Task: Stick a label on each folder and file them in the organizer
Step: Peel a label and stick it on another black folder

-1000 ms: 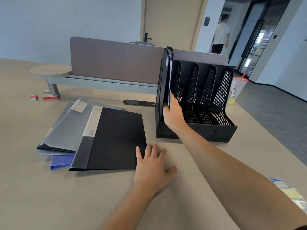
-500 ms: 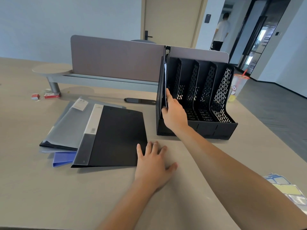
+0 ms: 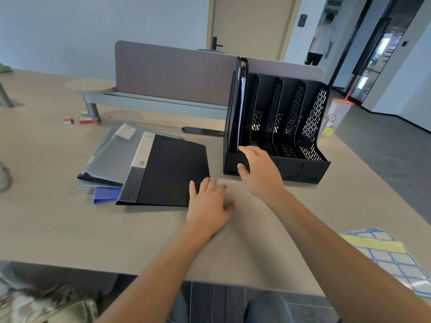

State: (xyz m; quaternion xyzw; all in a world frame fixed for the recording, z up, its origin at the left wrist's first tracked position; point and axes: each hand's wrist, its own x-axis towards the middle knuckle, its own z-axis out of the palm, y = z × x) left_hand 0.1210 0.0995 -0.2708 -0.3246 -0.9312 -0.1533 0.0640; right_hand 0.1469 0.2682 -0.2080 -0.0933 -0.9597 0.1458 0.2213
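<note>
Since a moment ago: right hand (image 3: 257, 170) slid down the filed folder (image 3: 240, 99) to the near lip of the organizer (image 3: 303, 167), fingers now loosely spread and grasping nothing, fingertips just touching the folder's lower edge. Likely a last nudge to seat it before letting go

Filed folder: dark, upright, in the far-left slot of the black organizer, its top poking above the rim. Three slots to its right show only their mesh dividers, presumably kept for what remains

Left hand (image 3: 208, 205): flat on the desk (image 3: 70, 229), fingers straight and released, fingertips touching or just overlapping the near right corner of a black folder (image 3: 172, 171). Seems placed to steady that folder or pick it up next

Black folder: top of a loose stack left of the organizer, clear spine strip on its left. Under it a grey translucent folder (image 3: 109, 157) with a white tag, and a blue folder (image 3: 105, 194) peeking out at the near edge

Label sheets (image 3: 384, 255), blue-gridded and yellow, at the near right edge of the desk, within reach of the right hand. Whether the stacked folders carry labels: cannot tell

Far right, beside the organizer: a drink cup (image 3: 337, 115) with a straw
</note>
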